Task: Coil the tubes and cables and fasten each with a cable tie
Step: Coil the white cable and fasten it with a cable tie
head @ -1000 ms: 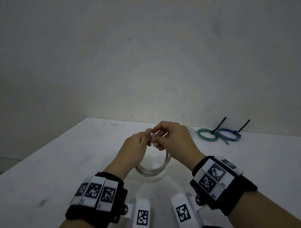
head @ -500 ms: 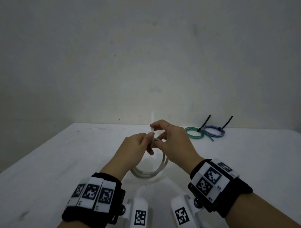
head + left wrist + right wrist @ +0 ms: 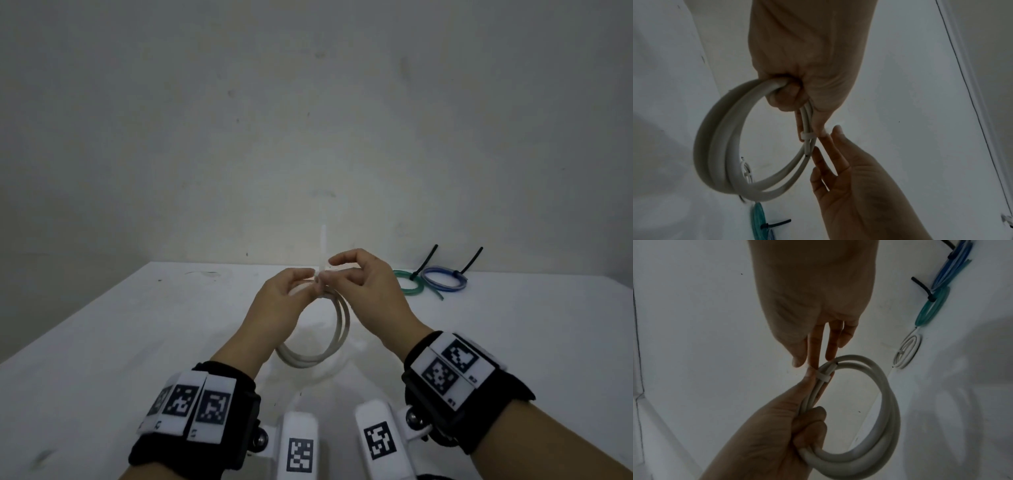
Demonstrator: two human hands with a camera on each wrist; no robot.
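A white tube coil (image 3: 342,329) hangs over the table, gripped at its top by my left hand (image 3: 291,291). In the left wrist view the curled fingers (image 3: 789,91) wrap the coil (image 3: 719,146), and the thumb presses beside the white cable tie (image 3: 807,135) that rings it. The tie's tail (image 3: 323,246) sticks straight up between my hands. My right hand (image 3: 356,281) is at the tie. The right wrist view shows its fingers (image 3: 813,350) straight, with tips touching next to the tie head (image 3: 823,377).
At the back right of the white table (image 3: 137,325) lie a green coil (image 3: 407,284) and a blue coil (image 3: 445,279), each bound with a black tie. A small white tied coil (image 3: 907,352) lies near them. A wall stands close behind.
The tie's tail has come up above the hands and now shows longer. The right fingers, which pinched it half a second ago, have parted. The left hand keeps its grip.
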